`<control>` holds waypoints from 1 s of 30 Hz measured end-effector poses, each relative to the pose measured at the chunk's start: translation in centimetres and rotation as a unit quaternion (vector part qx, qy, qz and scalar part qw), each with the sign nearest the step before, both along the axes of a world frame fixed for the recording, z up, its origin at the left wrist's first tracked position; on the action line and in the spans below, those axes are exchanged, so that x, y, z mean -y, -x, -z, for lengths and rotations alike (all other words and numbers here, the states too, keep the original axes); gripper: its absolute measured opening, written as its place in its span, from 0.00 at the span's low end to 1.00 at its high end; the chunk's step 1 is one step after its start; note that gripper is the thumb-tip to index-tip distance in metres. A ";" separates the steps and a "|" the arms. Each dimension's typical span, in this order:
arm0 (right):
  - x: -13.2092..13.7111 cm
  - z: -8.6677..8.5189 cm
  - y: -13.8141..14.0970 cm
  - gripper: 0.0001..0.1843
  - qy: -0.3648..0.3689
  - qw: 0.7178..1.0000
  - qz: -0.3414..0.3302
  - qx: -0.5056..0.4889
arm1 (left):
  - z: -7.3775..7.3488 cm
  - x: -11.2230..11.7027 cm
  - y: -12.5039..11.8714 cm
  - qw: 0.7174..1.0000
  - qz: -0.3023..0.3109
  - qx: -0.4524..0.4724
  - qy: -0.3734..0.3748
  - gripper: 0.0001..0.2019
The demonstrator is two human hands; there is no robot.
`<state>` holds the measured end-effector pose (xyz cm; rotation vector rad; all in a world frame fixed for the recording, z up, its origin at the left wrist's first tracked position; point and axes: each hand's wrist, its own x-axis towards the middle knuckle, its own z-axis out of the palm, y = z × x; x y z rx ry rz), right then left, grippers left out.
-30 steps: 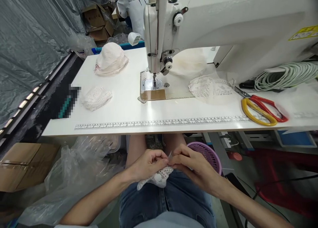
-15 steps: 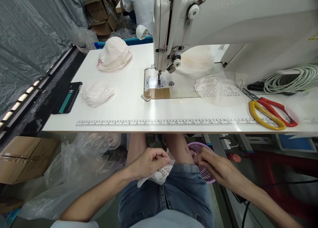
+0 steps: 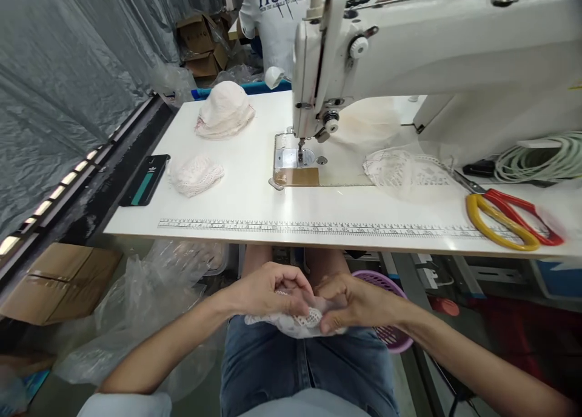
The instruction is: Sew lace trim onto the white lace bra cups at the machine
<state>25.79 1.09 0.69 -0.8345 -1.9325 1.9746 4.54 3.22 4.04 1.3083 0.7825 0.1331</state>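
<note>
A piece of white lace fabric (image 3: 291, 326) hangs between my hands above my lap, below the table's front edge. My left hand (image 3: 277, 290) is closed on its left part, fingers curled with the thumb over the cloth. My right hand (image 3: 350, 302) pinches the right part between thumb and fingers. Some of the fabric is hidden behind the hands. Ahead of them on the table stands a white sewing machine (image 3: 313, 77), its needle over the metal plate (image 3: 291, 157).
At the table's left lie a white cloth hat (image 3: 225, 111), a lace piece (image 3: 195, 174) and a phone (image 3: 145, 180). Scissors (image 3: 504, 220) and more lace (image 3: 404, 168) lie right. A purple basket (image 3: 395, 338) stands beside my right leg. A person (image 3: 277, 35) is beyond the table.
My right hand has moved left from over the purple basket to the lace fabric and now grips it. My left hand keeps its hold. The camera view has shifted slightly.
</note>
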 end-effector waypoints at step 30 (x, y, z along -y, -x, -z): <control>-9.6 -3.2 -1.1 0.11 -0.718 0.665 0.070 0.195 | -0.1 -12.4 1.5 0.546 0.065 -0.110 -0.828 0.11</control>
